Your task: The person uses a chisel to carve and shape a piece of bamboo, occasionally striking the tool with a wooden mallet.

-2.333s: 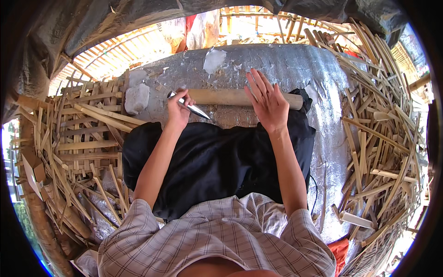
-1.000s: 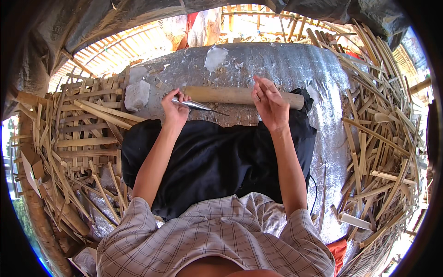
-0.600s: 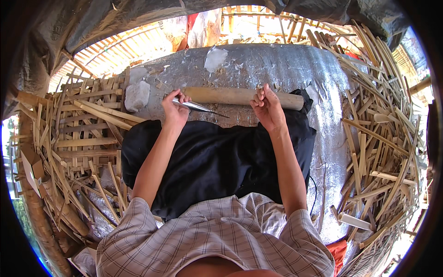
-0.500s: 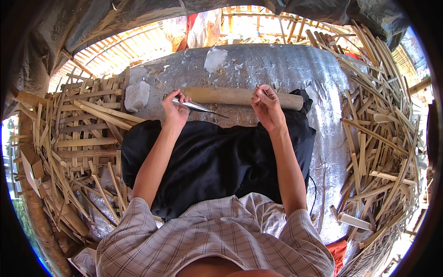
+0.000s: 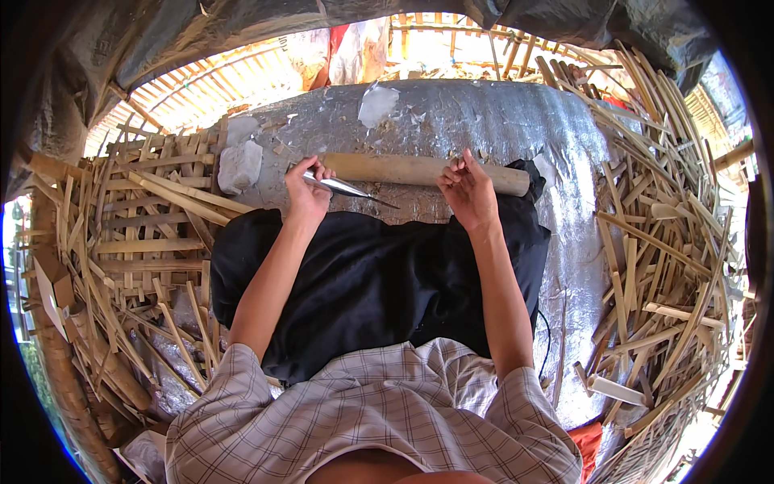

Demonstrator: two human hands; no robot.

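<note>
My left hand is closed around a slim knife, with a silvery handle tapering to a thin dark point that slants right and toward me. My right hand is raised with one finger extended and the others loosely curled; nothing shows in it. Just beyond and between the hands, a thick bamboo pole lies crosswise on a silvery sheet. The pole's right end rests by the dark cloth over my lap. Neither hand visibly grips the pole.
A whitish block sits left of the pole. Woven bamboo slats and loose strips lie at the left. A large heap of split bamboo fills the right side. Dark sheeting hangs overhead at the far edge.
The fingers of my right hand have loosened from a pinch, and one finger now points up. My left hand and the knife have hardly moved; the pole lies in the same place.
</note>
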